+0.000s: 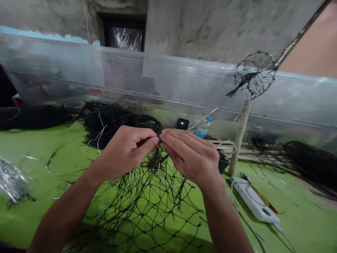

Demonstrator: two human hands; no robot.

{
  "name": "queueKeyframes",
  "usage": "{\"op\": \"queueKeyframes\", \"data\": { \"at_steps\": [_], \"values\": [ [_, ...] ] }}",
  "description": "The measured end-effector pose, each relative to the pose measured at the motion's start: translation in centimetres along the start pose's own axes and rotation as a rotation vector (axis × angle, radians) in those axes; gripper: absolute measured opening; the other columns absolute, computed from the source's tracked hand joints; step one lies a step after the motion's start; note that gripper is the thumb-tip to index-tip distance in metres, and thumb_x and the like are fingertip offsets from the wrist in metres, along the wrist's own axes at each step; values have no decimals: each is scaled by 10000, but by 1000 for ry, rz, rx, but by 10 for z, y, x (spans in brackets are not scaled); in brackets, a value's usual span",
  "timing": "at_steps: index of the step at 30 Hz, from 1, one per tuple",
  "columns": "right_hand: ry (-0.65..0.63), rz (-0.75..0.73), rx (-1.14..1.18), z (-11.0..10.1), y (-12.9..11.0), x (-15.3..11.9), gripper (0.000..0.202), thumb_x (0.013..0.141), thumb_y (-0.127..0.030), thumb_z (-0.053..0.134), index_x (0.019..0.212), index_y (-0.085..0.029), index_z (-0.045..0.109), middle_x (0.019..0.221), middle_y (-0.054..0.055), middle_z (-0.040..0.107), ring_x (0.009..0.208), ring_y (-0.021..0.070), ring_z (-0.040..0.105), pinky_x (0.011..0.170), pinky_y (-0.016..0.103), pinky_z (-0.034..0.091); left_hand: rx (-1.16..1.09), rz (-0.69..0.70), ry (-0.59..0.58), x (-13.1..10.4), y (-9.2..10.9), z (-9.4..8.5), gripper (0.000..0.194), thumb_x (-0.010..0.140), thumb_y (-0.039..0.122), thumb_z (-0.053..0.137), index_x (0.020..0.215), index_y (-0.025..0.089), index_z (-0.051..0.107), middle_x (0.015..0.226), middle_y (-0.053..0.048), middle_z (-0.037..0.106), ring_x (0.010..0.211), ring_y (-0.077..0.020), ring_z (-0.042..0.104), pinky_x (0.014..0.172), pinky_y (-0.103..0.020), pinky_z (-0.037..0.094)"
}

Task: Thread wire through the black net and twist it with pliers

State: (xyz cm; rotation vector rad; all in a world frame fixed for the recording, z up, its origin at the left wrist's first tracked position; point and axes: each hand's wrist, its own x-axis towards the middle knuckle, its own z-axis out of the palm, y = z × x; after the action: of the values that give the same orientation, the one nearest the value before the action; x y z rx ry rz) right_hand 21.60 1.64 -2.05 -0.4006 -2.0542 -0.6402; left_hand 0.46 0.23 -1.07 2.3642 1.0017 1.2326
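Black knotted netting [147, 203] hangs from between my two hands and spreads over the green tabletop [60, 144]. My left hand [129, 146] pinches the gathered top of the net between thumb and curled index finger. Close against it, my right hand [191, 151] has its fingers pressed together on the same gathered strands, its fingertips touching or nearly touching my left thumb. The exact strand between the fingertips is too small to make out.
Behind my hands lies a black net bundle [113, 117]. A water bottle [204, 127], an upright wooden post [239, 137] and a white power strip [255, 200] stand or lie right. Clear strips [13, 179] lie left. A perforated sheet [168, 80] runs along the back.
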Motion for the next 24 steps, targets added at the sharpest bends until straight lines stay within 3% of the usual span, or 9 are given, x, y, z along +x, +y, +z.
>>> {"op": "queueKeyframes", "data": {
  "at_steps": [7,10,12,15,19,24],
  "values": [
    [-24,128,11,-3,-4,4,172,978,-91,635,1059,-211,729,1029,37,821,925,164,786,840,301,653,106,39,34,2,-3,6,291,1007,280,536,749,171,617,598,56,449,556,-83,370,529,-261,284],
    [-55,182,-44,4,-2,3,159,989,-117,617,980,-215,742,957,29,817,846,168,771,779,313,631,1,20,-22,11,-15,8,285,996,280,538,752,168,635,620,46,484,579,-91,391,549,-257,301],
    [-57,176,-96,10,2,1,199,988,-93,590,925,-209,740,925,32,810,832,169,756,782,321,618,-149,-24,-71,19,-25,9,296,997,303,526,781,169,678,622,41,492,582,-99,398,554,-253,317],
    [-88,136,-73,15,8,-1,214,980,-57,562,976,-189,730,971,53,804,883,175,741,818,329,615,-275,-107,-114,26,-35,8,348,999,344,511,750,176,687,559,54,388,531,-103,322,502,-256,264],
    [-130,112,-25,8,12,-2,208,956,-34,576,1034,-164,718,1021,79,798,939,192,747,862,342,622,-276,-140,-160,24,-30,6,276,964,293,538,767,178,693,580,49,400,526,-93,320,471,-240,245],
    [-186,36,-118,0,11,-3,216,966,-48,572,1076,-177,706,1041,74,799,924,184,756,822,323,631,-448,-311,-281,23,-24,3,248,956,299,545,784,167,665,580,48,416,438,-65,313,396,-218,229]
  ]
}}
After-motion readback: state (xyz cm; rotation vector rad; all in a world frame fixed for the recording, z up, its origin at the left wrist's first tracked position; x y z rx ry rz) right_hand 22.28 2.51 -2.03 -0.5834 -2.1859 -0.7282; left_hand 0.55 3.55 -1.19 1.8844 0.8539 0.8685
